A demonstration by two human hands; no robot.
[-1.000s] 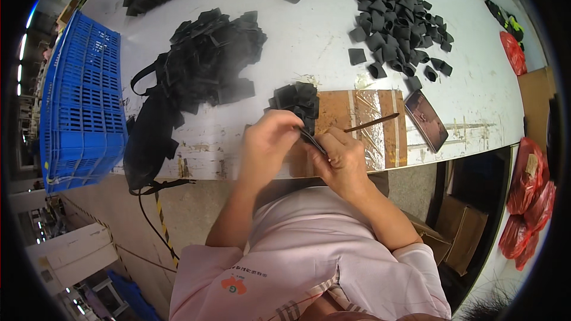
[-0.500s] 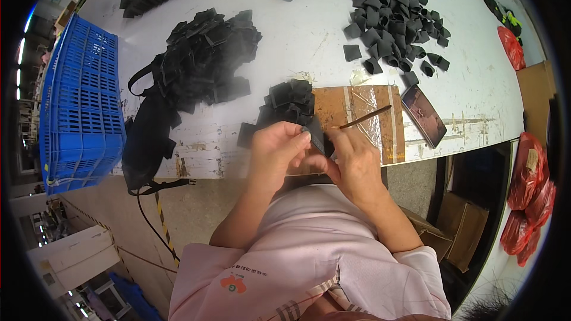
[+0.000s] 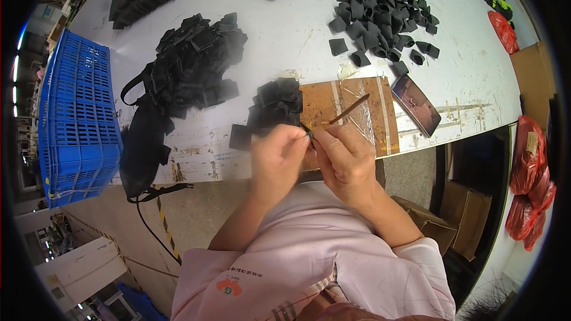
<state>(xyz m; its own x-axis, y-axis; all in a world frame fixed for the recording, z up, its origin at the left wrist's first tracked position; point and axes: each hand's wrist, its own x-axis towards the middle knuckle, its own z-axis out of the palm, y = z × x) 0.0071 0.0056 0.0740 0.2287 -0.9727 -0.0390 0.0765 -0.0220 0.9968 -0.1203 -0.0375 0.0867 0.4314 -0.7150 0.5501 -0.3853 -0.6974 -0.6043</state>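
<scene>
Both hands meet over the near edge of the table. My left hand (image 3: pixel 277 157) is closed in a pinch on a small black fabric piece (image 3: pixel 310 134), mostly hidden by the fingers. Against it, my right hand (image 3: pixel 346 157) is closed too, its fingertips touching the same piece. A thin dark brown stick (image 3: pixel 351 109) sticks out of my right hand, slanting up to the right. Just beyond my left hand lies a small pile of black fabric pieces (image 3: pixel 275 102). A worn brown board (image 3: pixel 375 122) lies under and beyond my right hand.
A larger black fabric heap (image 3: pixel 196 59) and a blue plastic crate (image 3: pixel 80 119) stand left. Many black fabric loops (image 3: pixel 375 12) lie at the far right. A phone (image 3: pixel 416 106) rests beside the board. Red plastic bags (image 3: pixel 528 166) and cardboard boxes (image 3: pixel 464 214) are at right.
My hands have come together, and the black piece between them is now mostly covered by fingers. The brown stick has tilted more steeply. The whole view has shifted slightly.
</scene>
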